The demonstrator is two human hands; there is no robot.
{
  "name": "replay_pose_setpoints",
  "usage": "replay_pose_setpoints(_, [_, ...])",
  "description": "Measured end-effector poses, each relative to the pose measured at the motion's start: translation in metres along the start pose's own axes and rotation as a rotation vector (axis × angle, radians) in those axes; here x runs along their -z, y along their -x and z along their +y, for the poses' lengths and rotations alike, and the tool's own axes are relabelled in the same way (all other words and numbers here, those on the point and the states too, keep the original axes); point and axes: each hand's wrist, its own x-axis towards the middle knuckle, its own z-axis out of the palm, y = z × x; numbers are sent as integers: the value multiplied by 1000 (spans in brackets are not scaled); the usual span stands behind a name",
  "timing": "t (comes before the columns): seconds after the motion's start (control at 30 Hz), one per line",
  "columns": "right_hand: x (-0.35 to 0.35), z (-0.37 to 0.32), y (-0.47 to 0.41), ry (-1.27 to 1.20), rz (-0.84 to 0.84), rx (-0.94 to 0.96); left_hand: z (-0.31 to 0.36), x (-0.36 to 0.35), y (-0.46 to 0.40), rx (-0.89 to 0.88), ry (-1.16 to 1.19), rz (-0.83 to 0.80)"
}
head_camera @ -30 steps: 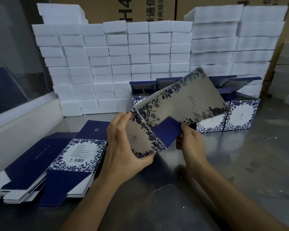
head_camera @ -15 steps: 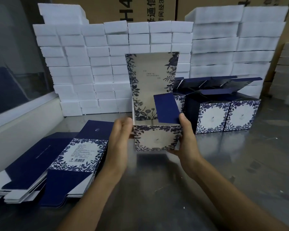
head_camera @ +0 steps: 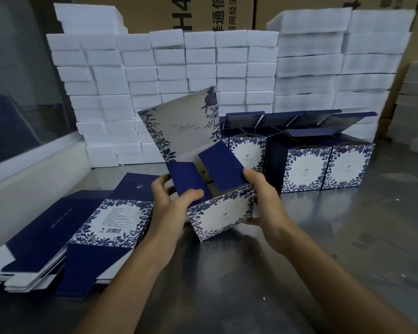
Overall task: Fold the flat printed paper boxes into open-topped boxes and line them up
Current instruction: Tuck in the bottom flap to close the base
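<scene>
1. Gripping the half-formed box (head_camera: 223,214) from both sides, the two hands held it tilted just above the steel table (head_camera: 348,237), its floral front panel toward the camera
2. The left hand (head_camera: 171,208) wrapped the box's left wall, thumb pressed over the top edge onto the left navy flap (head_camera: 187,182), the other fingers curled behind that wall
3. The right hand (head_camera: 263,196) clasped the right wall, its fingers curled over the top corner beside the right navy flap (head_camera: 223,166), which stood up and leaned inward, thumb under the lower right edge
4. Beyond the fingertips of both hands the tall lid panel (head_camera: 186,126) rose open, slanting back to the left
5. Past the right hand's knuckles stood a row of folded boxes (head_camera: 304,165), open-topped, touching side by side, with more behind them
6. Left of the left wrist lay stacks of flat boxes (head_camera: 106,220), navy and floral, fanned on the table
7. Further off behind everything, white foam blocks (head_camera: 203,61) were piled in a wall, with brown cartons (head_camera: 215,13) above them
</scene>
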Motion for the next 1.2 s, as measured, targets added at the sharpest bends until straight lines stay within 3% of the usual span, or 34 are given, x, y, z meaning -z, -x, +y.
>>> replay_pose_setpoints(0.27, [-3, -1, 2, -1, 162, 43, 0, -1, 5, -209, -411, -51])
replay_pose_setpoints(0.47, [-4, -4, 6, 78, 206, 184, 4, -1, 7, -203, -414, -7])
replay_pose_setpoints(0.7, [-4, -6, 6, 101, 141, 209, 5, 4, 2, -164, -351, 81])
replay_pose_setpoints(1.0, [0, -9, 8, 106, 57, 175, 4, 9, -3, -193, -337, 128])
replay_pose_setpoints(1.2, [6, -16, 7, 119, -83, 70, 9, 14, -7, -77, -227, 181])
